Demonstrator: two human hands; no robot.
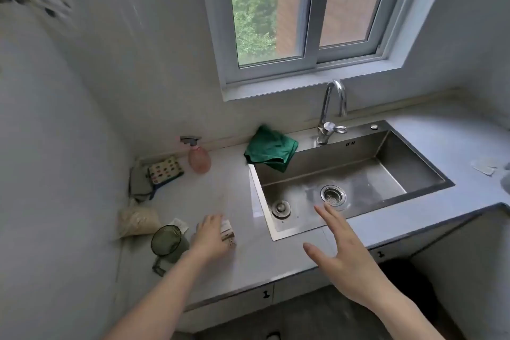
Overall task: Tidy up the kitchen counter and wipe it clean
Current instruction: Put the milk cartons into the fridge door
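My left hand [211, 237] lies over a small white and brown carton [228, 232] on the pale counter [220, 193], fingers curled round its top. My right hand [340, 252] hovers open, fingers spread, above the counter's front edge by the steel sink [414, 171]. A green cloth [271, 148] is draped over the sink's back left corner. A pink spray bottle [199, 159] stands by the back wall.
A dark green mug [168, 241] lies on its side left of my left hand. A bag of grain [138, 221], a patterned pot holder [165, 170] and a small packet [179, 225] sit along the left wall. A faucet [331, 110] stands behind the sink; a torn wrapper [484, 165] lies at right.
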